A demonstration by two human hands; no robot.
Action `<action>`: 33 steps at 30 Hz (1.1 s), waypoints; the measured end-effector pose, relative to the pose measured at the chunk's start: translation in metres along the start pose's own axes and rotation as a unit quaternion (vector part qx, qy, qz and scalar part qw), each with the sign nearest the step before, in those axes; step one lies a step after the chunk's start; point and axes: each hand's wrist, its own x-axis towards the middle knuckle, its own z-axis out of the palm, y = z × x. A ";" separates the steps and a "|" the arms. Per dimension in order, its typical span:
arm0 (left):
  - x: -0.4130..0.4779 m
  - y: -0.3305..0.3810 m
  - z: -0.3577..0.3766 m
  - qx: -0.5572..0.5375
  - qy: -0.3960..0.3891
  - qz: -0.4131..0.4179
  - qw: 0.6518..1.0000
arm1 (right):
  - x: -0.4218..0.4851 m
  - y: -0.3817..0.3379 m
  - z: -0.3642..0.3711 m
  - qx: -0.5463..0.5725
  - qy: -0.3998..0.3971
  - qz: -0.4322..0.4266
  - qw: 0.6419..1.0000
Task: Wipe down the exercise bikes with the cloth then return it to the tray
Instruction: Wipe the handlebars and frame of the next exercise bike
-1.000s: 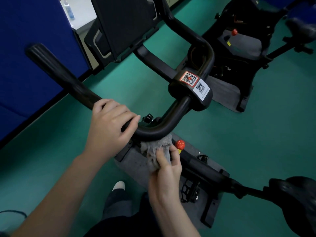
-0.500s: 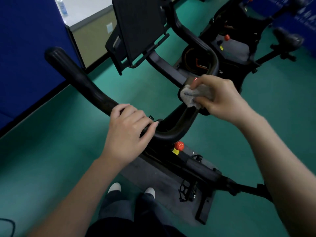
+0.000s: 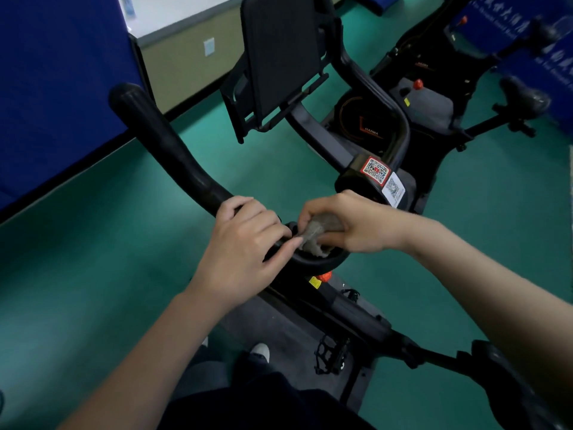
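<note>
Right hand (image 3: 350,225) has come off the centre clamp, where it was 0.5 s ago, down to the near bend of the handlebar (image 3: 164,141). The QR stickers (image 3: 376,170) it covered are exposed again. Left hand (image 3: 245,243) unchanged: fingers still wrapped over the bar, just left of the bend. Cloth (image 3: 319,232) is bunched inside the right hand's curled fingers and thumb, its loose end hanging below the fist onto the bar, just beside the left fingertips. Red knob (image 3: 324,277) sits just under the bend. Second bike (image 3: 434,97) stands behind on the green floor (image 3: 93,259).
</note>
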 end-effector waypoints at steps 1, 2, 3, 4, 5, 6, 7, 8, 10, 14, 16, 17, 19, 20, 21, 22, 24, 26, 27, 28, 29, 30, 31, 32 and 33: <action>0.000 0.000 -0.001 -0.008 0.002 -0.002 1.000 | -0.001 -0.001 0.003 0.058 0.016 0.000 0.998; -0.001 -0.001 -0.001 -0.015 0.003 -0.004 1.000 | -0.003 -0.002 0.004 0.110 0.031 0.001 0.993; -0.001 -0.002 -0.002 -0.020 0.001 -0.006 1.000 | -0.005 -0.002 0.005 0.139 0.039 0.000 0.990; -0.001 -0.003 -0.003 -0.021 -0.002 -0.007 1.000 | -0.006 -0.003 0.005 0.138 0.038 -0.003 0.990; -0.001 -0.003 -0.003 -0.020 -0.007 -0.008 1.000 | -0.007 -0.003 0.005 0.114 0.031 -0.007 0.993; -0.002 -0.003 -0.004 -0.019 -0.012 -0.007 1.000 | -0.008 -0.003 0.004 0.075 0.020 -0.014 0.997; -0.001 -0.002 -0.004 -0.018 -0.014 -0.006 1.000 | -0.008 -0.002 0.003 0.031 0.009 -0.022 0.999; -0.001 -0.002 -0.004 -0.018 -0.017 -0.006 1.000 | -0.007 -0.001 0.001 -0.008 -0.001 -0.024 1.000; -0.001 -0.001 -0.005 -0.020 -0.023 -0.006 1.000 | -0.006 0.004 -0.007 -0.063 -0.009 -0.012 0.998; 0.000 -0.001 -0.007 -0.023 -0.031 -0.007 0.999 | -0.004 0.016 -0.024 -0.165 0.016 0.048 0.985; 0.000 -0.001 -0.008 -0.021 -0.036 -0.009 0.999 | -0.005 0.018 -0.025 -0.209 0.036 0.058 0.975; 0.000 -0.001 -0.008 -0.019 -0.039 -0.011 0.999 | -0.006 0.018 -0.022 -0.224 0.046 0.051 0.972; 0.000 0.000 -0.008 -0.017 -0.046 -0.017 0.999 | -0.008 0.017 -0.015 -0.222 0.070 0.044 0.971; 0.000 0.000 -0.009 -0.015 -0.049 -0.019 0.999 | -0.010 0.015 -0.013 -0.204 0.082 0.046 0.974; 0.000 0.000 -0.009 -0.014 -0.052 -0.019 0.998 | -0.011 0.013 -0.011 -0.181 0.092 0.046 0.978; 0.000 0.001 -0.009 -0.013 -0.055 -0.021 0.998 | -0.013 0.010 -0.008 -0.159 0.097 0.044 0.982; 0.000 0.001 -0.009 -0.013 -0.062 -0.023 0.998 | -0.020 0.004 -0.001 -0.113 0.111 0.029 0.987; 0.001 0.002 -0.010 -0.008 -0.069 -0.024 0.997 | -0.031 0.000 0.008 -0.050 0.158 0.016 0.986; 0.001 0.003 -0.011 -0.005 -0.073 -0.026 0.997 | -0.038 -0.001 0.014 -0.017 0.196 0.017 0.980; 0.001 0.004 -0.011 -0.002 -0.077 -0.027 0.997 | -0.046 -0.001 0.019 0.011 0.241 0.022 0.970; 0.002 0.005 -0.012 0.002 -0.080 -0.029 0.996 | -0.055 -0.001 0.025 0.035 0.289 0.029 0.956; 0.002 0.007 -0.012 0.006 -0.084 -0.031 0.996 | -0.063 -0.001 0.031 0.054 0.336 0.036 0.940; 0.003 0.008 -0.013 0.009 -0.087 -0.034 0.996 | -0.070 -0.001 0.038 0.073 0.377 0.044 0.922; 0.003 0.010 -0.014 0.010 -0.093 -0.038 0.995 | -0.077 -0.001 0.047 0.095 0.411 0.057 0.905; 0.002 0.012 -0.015 0.009 -0.098 -0.042 0.994 | -0.083 -0.001 0.055 0.124 0.440 0.074 0.886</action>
